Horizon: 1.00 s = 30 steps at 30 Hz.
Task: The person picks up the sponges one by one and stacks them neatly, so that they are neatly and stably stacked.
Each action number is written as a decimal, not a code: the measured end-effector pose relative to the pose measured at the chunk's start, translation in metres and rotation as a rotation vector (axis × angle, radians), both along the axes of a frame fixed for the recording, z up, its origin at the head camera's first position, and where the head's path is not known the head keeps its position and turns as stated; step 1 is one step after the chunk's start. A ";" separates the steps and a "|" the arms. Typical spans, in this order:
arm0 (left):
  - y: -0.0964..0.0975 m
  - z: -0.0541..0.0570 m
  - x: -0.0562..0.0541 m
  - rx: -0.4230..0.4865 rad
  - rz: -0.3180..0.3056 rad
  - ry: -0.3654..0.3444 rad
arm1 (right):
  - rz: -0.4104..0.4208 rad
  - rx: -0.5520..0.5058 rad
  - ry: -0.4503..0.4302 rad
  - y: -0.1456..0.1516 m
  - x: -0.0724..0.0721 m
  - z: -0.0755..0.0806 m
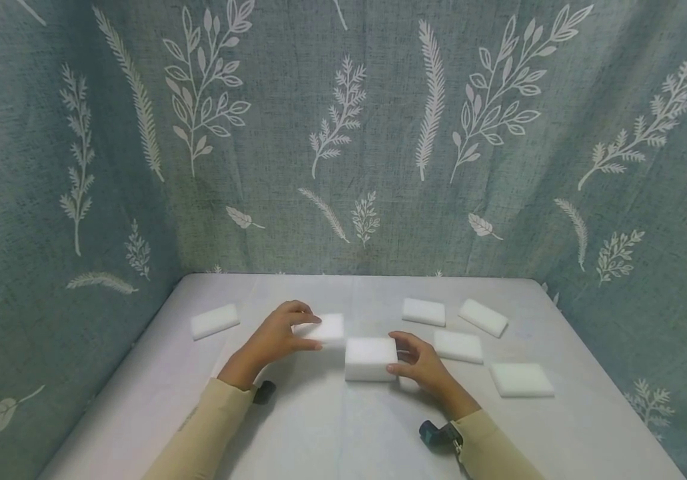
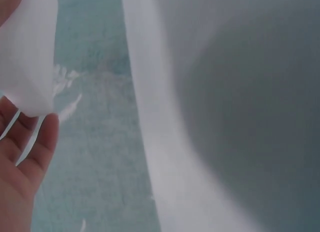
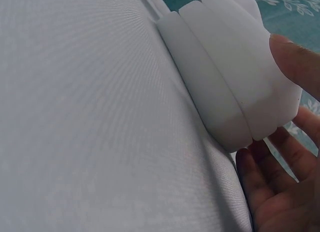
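Note:
My left hand pinches a white rectangular sponge between thumb and fingers, behind and to the left of a low stack. In the left wrist view that sponge appears held up off the table, its lower corner at the fingers. My right hand grips the right end of the stack of white sponges, thumb on the near side and fingers on the far side. At least two layers show in the stack in the right wrist view, the lowest resting on the table.
One loose sponge lies at the far left. On the right lie several more: a sponge at the back, another sponge beside it, a sponge near my right hand and a sponge farther right. Patterned curtain surrounds the white table.

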<state>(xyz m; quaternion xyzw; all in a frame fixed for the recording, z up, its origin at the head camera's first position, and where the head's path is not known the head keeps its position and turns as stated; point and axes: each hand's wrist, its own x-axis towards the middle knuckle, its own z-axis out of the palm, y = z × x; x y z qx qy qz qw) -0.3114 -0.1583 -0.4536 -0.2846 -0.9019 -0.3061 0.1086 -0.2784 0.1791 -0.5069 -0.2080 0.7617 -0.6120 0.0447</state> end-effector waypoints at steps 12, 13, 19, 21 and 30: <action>0.025 0.004 -0.001 0.006 -0.023 0.011 | -0.020 -0.008 -0.024 0.000 -0.004 -0.009; 0.026 0.004 0.000 0.004 -0.027 0.018 | -0.022 -0.009 -0.027 0.000 -0.004 -0.009; 0.035 0.002 0.002 0.014 -0.044 0.068 | -0.035 -0.004 -0.017 0.000 -0.005 -0.009; 0.037 0.001 0.003 0.020 -0.049 0.076 | -0.031 -0.006 -0.011 0.001 -0.006 -0.010; 0.045 -0.004 0.002 -0.004 -0.069 0.113 | -0.020 -0.011 -0.007 0.001 -0.006 -0.011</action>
